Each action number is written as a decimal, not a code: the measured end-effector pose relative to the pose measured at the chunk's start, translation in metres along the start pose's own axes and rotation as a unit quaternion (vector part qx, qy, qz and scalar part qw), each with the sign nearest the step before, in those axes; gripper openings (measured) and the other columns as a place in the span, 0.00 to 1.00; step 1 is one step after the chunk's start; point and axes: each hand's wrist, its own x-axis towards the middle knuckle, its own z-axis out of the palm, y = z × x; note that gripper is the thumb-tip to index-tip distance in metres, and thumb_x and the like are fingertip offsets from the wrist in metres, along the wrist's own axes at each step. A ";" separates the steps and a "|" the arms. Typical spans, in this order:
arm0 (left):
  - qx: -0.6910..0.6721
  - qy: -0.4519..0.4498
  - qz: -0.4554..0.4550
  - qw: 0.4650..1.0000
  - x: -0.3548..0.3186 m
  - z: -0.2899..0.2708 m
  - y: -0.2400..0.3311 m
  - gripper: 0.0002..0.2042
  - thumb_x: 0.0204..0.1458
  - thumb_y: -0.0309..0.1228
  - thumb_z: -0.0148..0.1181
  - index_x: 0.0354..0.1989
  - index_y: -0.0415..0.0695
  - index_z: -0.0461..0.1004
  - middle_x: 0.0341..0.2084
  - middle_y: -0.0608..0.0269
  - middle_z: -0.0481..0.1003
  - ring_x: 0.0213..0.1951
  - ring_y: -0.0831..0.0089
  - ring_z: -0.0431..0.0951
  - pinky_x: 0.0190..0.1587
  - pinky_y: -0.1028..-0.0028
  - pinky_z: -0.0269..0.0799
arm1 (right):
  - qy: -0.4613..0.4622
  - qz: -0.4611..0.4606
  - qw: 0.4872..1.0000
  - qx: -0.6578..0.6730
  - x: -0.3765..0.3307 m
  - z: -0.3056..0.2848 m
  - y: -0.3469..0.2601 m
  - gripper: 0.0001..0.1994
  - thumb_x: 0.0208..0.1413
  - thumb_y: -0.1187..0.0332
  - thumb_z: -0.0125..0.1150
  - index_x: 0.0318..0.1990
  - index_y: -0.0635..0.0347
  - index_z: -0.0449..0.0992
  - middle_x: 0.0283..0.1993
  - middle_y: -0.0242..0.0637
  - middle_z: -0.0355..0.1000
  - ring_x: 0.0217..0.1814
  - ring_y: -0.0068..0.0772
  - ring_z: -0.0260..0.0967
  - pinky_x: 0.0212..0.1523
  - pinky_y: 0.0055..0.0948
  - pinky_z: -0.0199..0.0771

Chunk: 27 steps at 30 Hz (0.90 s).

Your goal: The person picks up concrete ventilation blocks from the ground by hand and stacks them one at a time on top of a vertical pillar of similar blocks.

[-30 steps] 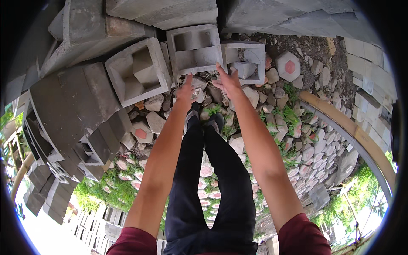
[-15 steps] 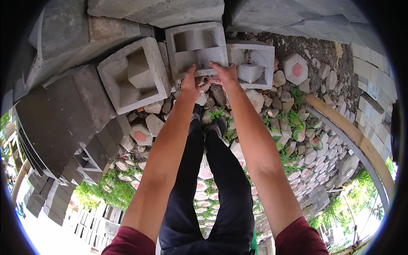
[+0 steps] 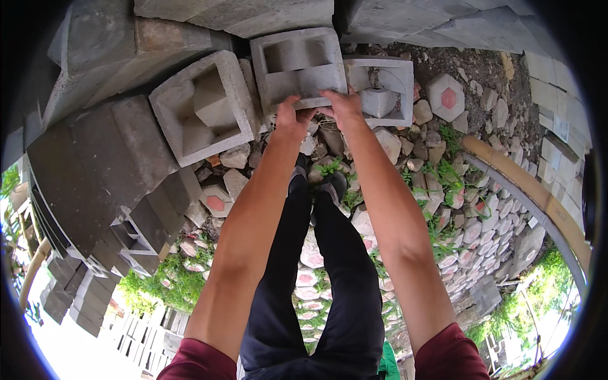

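A grey concrete block [image 3: 303, 81] with hollow recesses lies in the middle of the far row. My left hand [image 3: 293, 120] grips its near edge, thumb on top and fingers curled below. Along the same edge, farther right, my right hand [image 3: 344, 107] is closed in a similar way. The fingers under the edge are partly hidden. To the left sits a larger, tilted hollow block [image 3: 212, 104] with an angular form inside. On the right, beside my right hand, another hollow block [image 3: 405, 95] holds a rounded grey lump [image 3: 379, 102].
Large concrete slabs [image 3: 272, 14] rise behind the row. Broken stones and rubble [image 3: 236, 156] lie around my feet. A hexagonal paver [image 3: 446, 98] with a red centre rests at right. Dark blocks [image 3: 95, 152] stack up at left, and a curved bamboo pole [image 3: 525, 187] runs along the right.
The view has shifted slightly, so the scene sits a little farther right. Both hands keep their hold on the near edge of the middle concrete block.
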 end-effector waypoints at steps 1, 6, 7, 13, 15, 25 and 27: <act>-0.022 -0.001 -0.003 1.000 -0.002 -0.001 0.001 0.14 0.53 0.25 0.50 0.47 0.33 0.61 0.47 0.42 0.65 0.50 0.50 0.69 0.56 0.53 0.70 | -0.003 -0.007 1.000 -0.015 -0.004 -0.002 -0.004 0.32 0.45 0.81 0.64 0.60 0.65 0.59 0.47 0.46 0.70 0.46 0.41 0.73 0.37 0.41 0.84; -0.019 -0.035 0.022 0.999 -0.041 0.005 -0.021 0.14 0.52 0.23 0.50 0.47 0.33 0.62 0.47 0.45 0.66 0.50 0.52 0.70 0.54 0.55 0.72 | 0.007 -0.025 0.999 -0.036 -0.042 -0.019 -0.019 0.32 0.46 0.79 0.63 0.61 0.64 0.58 0.50 0.46 0.69 0.50 0.42 0.71 0.44 0.46 0.81; -0.027 -0.037 0.019 0.999 -0.047 0.001 -0.021 0.14 0.52 0.23 0.51 0.47 0.33 0.62 0.46 0.46 0.66 0.50 0.52 0.70 0.54 0.55 0.72 | 0.003 -0.026 0.999 -0.034 -0.054 -0.018 -0.021 0.32 0.46 0.79 0.63 0.61 0.64 0.58 0.50 0.46 0.69 0.50 0.42 0.71 0.44 0.46 0.81; 0.043 -0.025 -0.002 0.999 -0.128 -0.002 -0.054 0.14 0.50 0.22 0.52 0.46 0.37 0.64 0.44 0.50 0.68 0.49 0.57 0.70 0.53 0.58 0.71 | 0.034 -0.007 0.999 0.018 -0.141 -0.061 -0.026 0.37 0.48 0.75 0.65 0.66 0.57 0.52 0.57 0.47 0.64 0.55 0.44 0.68 0.47 0.48 0.78; 0.110 -0.038 0.027 0.993 -0.171 -0.014 -0.044 0.15 0.49 0.21 0.54 0.46 0.39 0.66 0.44 0.52 0.69 0.49 0.58 0.70 0.52 0.57 0.72 | 0.005 0.070 0.997 -0.025 -0.193 -0.060 -0.051 0.40 0.48 0.70 0.67 0.67 0.55 0.49 0.61 0.48 0.60 0.59 0.47 0.63 0.51 0.51 0.73; 0.285 -0.029 -0.010 0.958 -0.344 -0.011 -0.021 0.15 0.49 0.21 0.53 0.47 0.38 0.67 0.45 0.55 0.71 0.46 0.62 0.74 0.46 0.57 0.75 | -0.112 -0.069 0.989 -0.072 -0.298 -0.129 -0.078 0.51 0.47 0.52 0.69 0.68 0.67 0.40 0.70 0.49 0.45 0.71 0.39 0.43 0.68 0.36 0.47; 0.311 -0.007 -0.028 0.950 -0.366 -0.011 -0.023 0.17 0.49 0.22 0.54 0.49 0.38 0.65 0.46 0.55 0.70 0.47 0.62 0.74 0.45 0.58 0.75 | -0.122 -0.024 0.991 0.039 -0.324 -0.129 -0.076 0.48 0.45 0.58 0.70 0.67 0.66 0.45 0.66 0.46 0.53 0.68 0.37 0.50 0.66 0.36 0.50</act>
